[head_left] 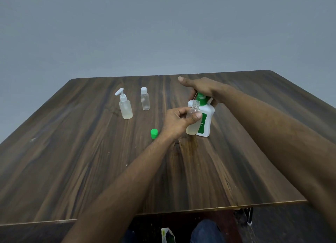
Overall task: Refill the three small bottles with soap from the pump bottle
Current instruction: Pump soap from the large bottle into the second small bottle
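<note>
Under my right hand [201, 87], pressing flat-fingered on the white green-topped plastic pump bottle [205, 120], my left hand [179, 120] pinches mid-body the light, slippery, uncapped small clear plastic bottle [194, 113].

Dim even light, soft focus, wide-angle distortion

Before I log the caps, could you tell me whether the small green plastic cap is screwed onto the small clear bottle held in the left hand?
No, the small green plastic cap lies on the wooden table, apart from the open-necked small clear bottle.
</note>
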`<state>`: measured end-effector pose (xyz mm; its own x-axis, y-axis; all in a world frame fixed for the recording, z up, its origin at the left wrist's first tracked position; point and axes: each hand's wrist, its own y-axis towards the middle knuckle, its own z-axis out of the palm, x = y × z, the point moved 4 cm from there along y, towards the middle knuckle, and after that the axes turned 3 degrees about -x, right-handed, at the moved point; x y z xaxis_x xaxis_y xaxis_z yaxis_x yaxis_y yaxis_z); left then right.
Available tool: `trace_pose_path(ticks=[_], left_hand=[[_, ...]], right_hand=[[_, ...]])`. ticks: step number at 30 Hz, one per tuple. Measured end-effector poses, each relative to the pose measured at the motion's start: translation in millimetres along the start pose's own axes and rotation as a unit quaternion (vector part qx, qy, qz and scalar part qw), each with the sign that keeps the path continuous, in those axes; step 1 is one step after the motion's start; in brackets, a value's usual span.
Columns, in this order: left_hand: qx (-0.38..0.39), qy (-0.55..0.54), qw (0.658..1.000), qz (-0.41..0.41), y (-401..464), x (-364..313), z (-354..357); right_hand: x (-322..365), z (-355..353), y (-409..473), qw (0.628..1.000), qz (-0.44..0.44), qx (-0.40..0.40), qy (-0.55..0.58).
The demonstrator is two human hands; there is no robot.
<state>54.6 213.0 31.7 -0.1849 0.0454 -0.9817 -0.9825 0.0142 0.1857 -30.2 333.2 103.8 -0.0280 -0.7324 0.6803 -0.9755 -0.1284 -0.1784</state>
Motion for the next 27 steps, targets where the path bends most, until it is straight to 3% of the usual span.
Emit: trace_pose_path(ticks=[27], left_hand=[[0.007,0.004,1.0,-0.009,1.0,3.7,-1.2]], right_hand=[[-3.0,-1.0,5.7,1.0,0.028,0.004,-0.009]])
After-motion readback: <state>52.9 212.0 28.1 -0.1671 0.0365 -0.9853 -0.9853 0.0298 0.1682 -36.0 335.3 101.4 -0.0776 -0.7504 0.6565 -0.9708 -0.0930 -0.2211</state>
